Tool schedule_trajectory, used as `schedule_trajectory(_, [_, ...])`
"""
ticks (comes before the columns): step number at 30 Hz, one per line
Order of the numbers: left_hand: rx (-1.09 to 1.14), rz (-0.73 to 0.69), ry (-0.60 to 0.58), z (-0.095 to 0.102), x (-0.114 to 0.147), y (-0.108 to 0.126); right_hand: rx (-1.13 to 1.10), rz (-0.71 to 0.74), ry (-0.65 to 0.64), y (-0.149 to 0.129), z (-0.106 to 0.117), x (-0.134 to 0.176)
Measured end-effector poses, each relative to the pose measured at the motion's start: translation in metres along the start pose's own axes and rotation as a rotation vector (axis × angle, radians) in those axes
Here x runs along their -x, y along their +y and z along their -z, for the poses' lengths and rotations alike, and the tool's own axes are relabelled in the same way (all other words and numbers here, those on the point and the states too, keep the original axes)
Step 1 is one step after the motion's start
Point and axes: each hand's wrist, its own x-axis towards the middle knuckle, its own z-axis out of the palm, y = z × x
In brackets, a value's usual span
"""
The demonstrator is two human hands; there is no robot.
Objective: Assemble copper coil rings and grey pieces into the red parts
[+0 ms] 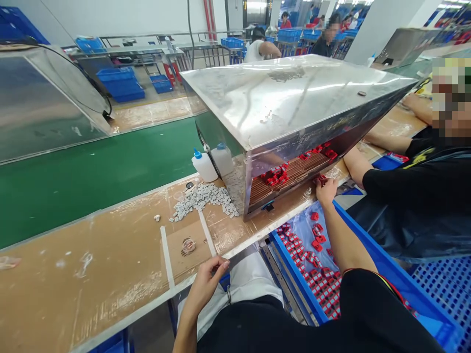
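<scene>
Two hands at work here. The right hand (pixel 327 190) is over at the bench edge, right in front of the metal hood's open mouth, thumb and fingers pinched on a dark red part (pixel 322 179). Can't make out much detail on it since the fingers cover some of it.

The left hand (pixel 209 274) is at the near edge of the bench (pixel 110 260), fingers loosely curled with the thumb close to them. Can't tell if anything's between them, tbh.

More red parts (pixel 277 175) sit inside the hood (pixel 294 98) on brown slats (pixel 296 172), some bunched at the near end, others further along. Just below the right hand there's a blue tray (pixel 401 279) with loads more, mostly in rows on the left side and looser towards the far end.

Left of the hood: a pile of little grey tiles (pixel 202 200), with a white bottle (pixel 204 167) with a blue cap right behind it. Green belt (pixel 110 166) runs past on the far side. Co-worker in a black sleeve (pixel 386 179) sits just to the right.
</scene>
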Motion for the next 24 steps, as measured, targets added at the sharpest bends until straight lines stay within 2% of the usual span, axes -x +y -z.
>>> schedule_trajectory(3, [-0.035,-0.007,0.041,0.002,-0.003,0.002,-0.03,0.051,0.02,-0.018,0.002,0.007])
schedule_trajectory(5, [-0.044,0.001,0.046,0.002,-0.003,0.004,-0.063,0.125,-0.011,-0.036,-0.001,0.017])
schedule_trajectory(10, [-0.062,0.009,-0.007,-0.001,-0.005,0.009,-0.15,0.376,-0.268,-0.087,-0.022,0.048])
schedule_trajectory(13, [-0.064,-0.035,-0.035,-0.002,-0.008,0.014,-0.154,0.415,-0.352,-0.105,-0.024,0.054])
schedule_trajectory(15, [-0.072,-0.063,-0.059,-0.003,-0.011,0.016,-0.158,0.393,-0.358,-0.107,-0.014,0.056])
schedule_trajectory(17, [-0.086,-0.102,-0.087,-0.005,-0.013,0.016,-0.17,0.35,-0.291,-0.104,0.004,0.068])
schedule_trajectory(19, [-0.118,-0.191,-0.071,-0.009,-0.015,0.013,-0.199,0.303,-0.186,-0.1,0.026,0.093])
schedule_trajectory(20, [-0.145,-0.262,-0.036,-0.011,-0.016,0.011,-0.231,0.287,-0.174,-0.099,0.036,0.11])
schedule_trajectory(22, [-0.211,-0.403,-0.014,-0.018,-0.02,0.007,-0.339,0.273,-0.343,-0.098,0.053,0.153])
schedule_trajectory(24, [-0.273,-0.488,-0.087,-0.026,-0.023,0.005,-0.417,0.282,-0.664,-0.101,0.062,0.2])
